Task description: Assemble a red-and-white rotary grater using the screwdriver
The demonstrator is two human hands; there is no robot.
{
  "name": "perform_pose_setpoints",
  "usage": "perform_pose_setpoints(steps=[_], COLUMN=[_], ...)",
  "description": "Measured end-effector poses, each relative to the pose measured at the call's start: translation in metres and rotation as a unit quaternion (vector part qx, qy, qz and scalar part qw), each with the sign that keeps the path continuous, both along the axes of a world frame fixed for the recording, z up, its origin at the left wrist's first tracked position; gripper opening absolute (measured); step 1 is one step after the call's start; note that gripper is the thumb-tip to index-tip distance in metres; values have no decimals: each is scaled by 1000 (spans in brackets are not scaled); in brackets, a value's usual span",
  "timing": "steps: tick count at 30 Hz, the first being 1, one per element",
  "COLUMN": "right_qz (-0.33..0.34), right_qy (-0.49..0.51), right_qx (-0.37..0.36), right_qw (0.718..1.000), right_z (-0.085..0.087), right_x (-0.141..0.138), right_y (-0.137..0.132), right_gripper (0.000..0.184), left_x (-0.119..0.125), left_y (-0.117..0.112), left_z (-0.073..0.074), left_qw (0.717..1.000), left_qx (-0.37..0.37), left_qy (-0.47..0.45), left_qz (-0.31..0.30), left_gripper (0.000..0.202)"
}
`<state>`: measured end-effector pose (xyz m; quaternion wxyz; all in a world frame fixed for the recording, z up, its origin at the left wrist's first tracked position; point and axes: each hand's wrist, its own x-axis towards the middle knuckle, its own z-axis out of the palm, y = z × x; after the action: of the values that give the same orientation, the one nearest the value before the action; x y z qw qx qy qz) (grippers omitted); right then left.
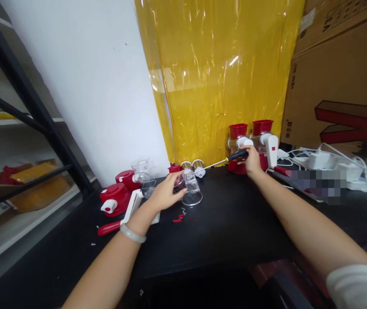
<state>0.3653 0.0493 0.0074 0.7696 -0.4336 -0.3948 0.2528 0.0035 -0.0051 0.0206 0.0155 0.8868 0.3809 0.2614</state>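
Observation:
My left hand (pixel 166 193), with a pale bangle on the wrist, grips a clear plastic housing (pixel 192 189) that stands on the black table (pixel 222 231). My right hand (pixel 251 161) is closed round the black handle of a screwdriver (pixel 225 160); its thin shaft points left toward the top of the clear housing. A small red clip and tiny screws (pixel 178 217) lie just in front of the housing. Two metal drum inserts (pixel 192 165) sit behind it.
Red and white appliance parts (pixel 119 197) and a clear cup (pixel 142 169) lie at the left. Two assembled red-topped units (pixel 251 141) stand behind my right hand. White chargers and cables (pixel 328 165) crowd the right. Yellow film (pixel 218 77) and cardboard boxes (pixel 341 77) back the table; a black rack (pixel 25 111) stands left.

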Motion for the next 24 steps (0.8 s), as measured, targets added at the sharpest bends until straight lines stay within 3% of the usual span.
perform_pose_setpoints(steps=[9, 16, 24], right_qz=[-20, -49, -32], right_qy=[-7, -36, -30], right_qx=[8, 0, 12], right_qw=[1000, 998, 999], right_z=[2, 2, -5], right_x=[-1, -2, 5], right_y=[0, -1, 5], right_gripper=[24, 32, 41], left_x=[-1, 0, 0], left_y=[3, 2, 1], left_z=[-2, -2, -1], left_qw=[1000, 1000, 1000], left_qx=[-1, 1, 1], left_qy=[-2, -4, -2], left_qz=[-2, -6, 0], left_gripper=[65, 65, 65])
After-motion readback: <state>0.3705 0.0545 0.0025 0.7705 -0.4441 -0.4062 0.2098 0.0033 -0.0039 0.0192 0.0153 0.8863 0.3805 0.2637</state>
